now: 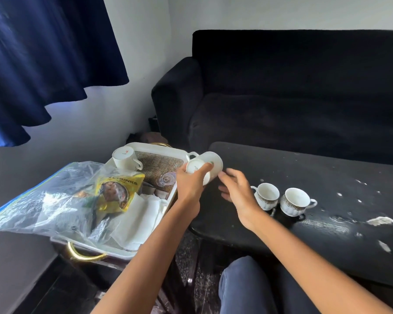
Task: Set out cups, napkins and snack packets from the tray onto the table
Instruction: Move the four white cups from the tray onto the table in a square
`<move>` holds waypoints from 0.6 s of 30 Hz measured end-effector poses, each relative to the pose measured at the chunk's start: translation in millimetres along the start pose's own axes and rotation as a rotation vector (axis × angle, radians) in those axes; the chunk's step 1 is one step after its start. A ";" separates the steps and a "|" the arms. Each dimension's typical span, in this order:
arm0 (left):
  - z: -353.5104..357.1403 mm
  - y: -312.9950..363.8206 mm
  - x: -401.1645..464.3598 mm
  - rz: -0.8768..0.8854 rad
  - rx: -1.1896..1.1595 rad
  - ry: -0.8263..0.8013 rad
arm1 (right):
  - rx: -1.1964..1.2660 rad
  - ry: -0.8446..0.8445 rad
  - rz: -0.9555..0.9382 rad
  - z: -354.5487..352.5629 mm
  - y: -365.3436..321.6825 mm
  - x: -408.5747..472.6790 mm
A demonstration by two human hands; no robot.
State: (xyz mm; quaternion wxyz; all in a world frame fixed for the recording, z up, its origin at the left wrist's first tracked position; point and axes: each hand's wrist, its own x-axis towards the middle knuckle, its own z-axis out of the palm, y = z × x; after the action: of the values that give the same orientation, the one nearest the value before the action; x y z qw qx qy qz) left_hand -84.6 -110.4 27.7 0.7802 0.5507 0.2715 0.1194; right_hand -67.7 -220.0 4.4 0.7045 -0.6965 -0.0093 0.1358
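Observation:
My left hand (191, 184) grips a white cup (210, 163), tipped on its side with its base toward me, above the gap between tray and table. My right hand (235, 189) hovers just right of that cup, fingers spread, holding nothing. Two white cups with gold-brown bands (267, 196) (295, 201) stand upright on the black table (327, 173). One more white cup (125, 158) lies upside down at the far corner of the white tray (161, 148). A yellow snack packet (117, 191) and folded white napkins (143, 214) rest in the tray.
A crumpled clear plastic bag (45, 200) covers the tray's left side. A small clear glass piece (167, 179) lies on the tray's woven mat. White chips mark the table's right part. A black sofa (304, 98) stands behind the table; a blue curtain (32, 53) hangs at left.

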 end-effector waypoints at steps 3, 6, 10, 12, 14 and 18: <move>4.7 -4.8 -4.6 0.088 0.068 -0.109 | 0.157 -0.069 0.254 -11.4 -0.8 0.1; 10.8 -10.6 -11.3 0.186 0.179 -0.213 | 0.309 -0.125 0.328 -22.2 0.7 0.5; 13.6 -16.4 -16.5 0.197 0.281 -0.308 | 0.453 -0.117 0.335 -34.5 3.1 0.1; 12.1 -16.3 -16.7 0.159 0.334 -0.352 | 0.518 -0.099 0.309 -42.2 2.1 -1.0; 9.8 -15.9 -16.3 0.137 0.390 -0.399 | 0.534 -0.096 0.282 -50.3 -0.1 -2.8; 7.3 -12.7 -16.0 0.157 0.427 -0.496 | 0.470 -0.146 0.223 -66.7 1.4 -5.0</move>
State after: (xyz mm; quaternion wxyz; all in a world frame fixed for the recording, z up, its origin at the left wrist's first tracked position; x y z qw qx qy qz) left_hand -95.2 -128.6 22.4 0.6779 0.7333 0.0492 -0.0180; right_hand -59.3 -286.3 2.0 0.8250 -0.4989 0.0485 0.2610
